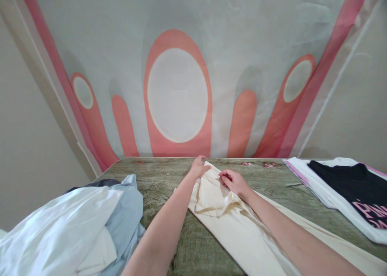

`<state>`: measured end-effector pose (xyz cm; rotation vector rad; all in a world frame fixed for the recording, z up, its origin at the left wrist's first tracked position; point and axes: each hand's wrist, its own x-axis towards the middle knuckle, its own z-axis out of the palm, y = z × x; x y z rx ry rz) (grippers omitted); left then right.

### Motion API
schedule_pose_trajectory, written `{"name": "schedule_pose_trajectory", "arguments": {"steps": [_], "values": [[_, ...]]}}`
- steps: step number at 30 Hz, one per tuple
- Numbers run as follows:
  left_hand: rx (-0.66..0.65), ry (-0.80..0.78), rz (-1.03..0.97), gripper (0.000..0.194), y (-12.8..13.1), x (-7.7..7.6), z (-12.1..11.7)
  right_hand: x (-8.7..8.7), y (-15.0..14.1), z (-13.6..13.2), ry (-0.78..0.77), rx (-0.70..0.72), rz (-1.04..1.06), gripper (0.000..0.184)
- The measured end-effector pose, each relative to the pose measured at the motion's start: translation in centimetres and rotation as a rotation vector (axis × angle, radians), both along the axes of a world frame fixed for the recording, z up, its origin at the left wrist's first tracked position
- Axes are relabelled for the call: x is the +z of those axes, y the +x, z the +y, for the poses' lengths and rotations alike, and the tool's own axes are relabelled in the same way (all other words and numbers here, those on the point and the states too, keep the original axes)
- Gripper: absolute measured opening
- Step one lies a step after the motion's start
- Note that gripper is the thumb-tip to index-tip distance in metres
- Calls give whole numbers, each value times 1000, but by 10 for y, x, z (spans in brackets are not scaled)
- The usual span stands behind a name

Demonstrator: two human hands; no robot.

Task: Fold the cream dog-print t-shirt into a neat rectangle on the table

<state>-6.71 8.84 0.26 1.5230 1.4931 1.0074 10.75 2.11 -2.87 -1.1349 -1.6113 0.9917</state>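
Note:
A cream garment (pixel 238 237) lies on the table in front of me, its narrow top end at the far edge. Two long parts, like trouser legs, stretch from there toward the lower right, and loose folds bunch up near the top. At the far left corner of the cloth rests my left hand (pixel 199 169), with thumb and fingers apart. My right hand (pixel 236 183) has curled fingers on the cloth just to the right, at its upper right edge. Its fingertips are partly hidden, so how much fabric they pinch is unclear.
On the left lies a loose heap of white cloth (pixel 60 223) and light blue cloth (pixel 130 211), with something dark behind. A flat stack on the right has a black printed shirt (pixel 347 183) on top. The wood-patterned table (pixel 163 175) meets a patterned backdrop (pixel 178 94).

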Motion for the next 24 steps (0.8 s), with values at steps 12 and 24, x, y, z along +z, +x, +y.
{"name": "schedule_pose_trajectory", "arguments": {"steps": [12,24], "values": [[-288,-504,-332,9,-30,22,0,1,0,0,19,3,-17,21],[-399,-642,-506,27,-44,22,-10,-2,-1,1,-11,-2,32,20]]}}
